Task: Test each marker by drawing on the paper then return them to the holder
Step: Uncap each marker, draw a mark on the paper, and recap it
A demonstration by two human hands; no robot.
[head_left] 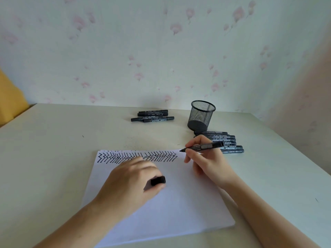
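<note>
Marker (203, 146) — light, stiff, slick barrel — pinched mid-shaft by right hand (206, 158); left hand (132, 178) pinches cap (158, 180), resting on paper (179, 203).

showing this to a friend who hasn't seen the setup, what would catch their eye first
Likely the row of black zigzag marks along the far edge of the white paper, with the right hand holding an uncapped marker at that row's right end. The left hand rests on the sheet gripping the black cap. Behind stand a mesh holder and two piles of black markers, one left of it, one in front.
</note>
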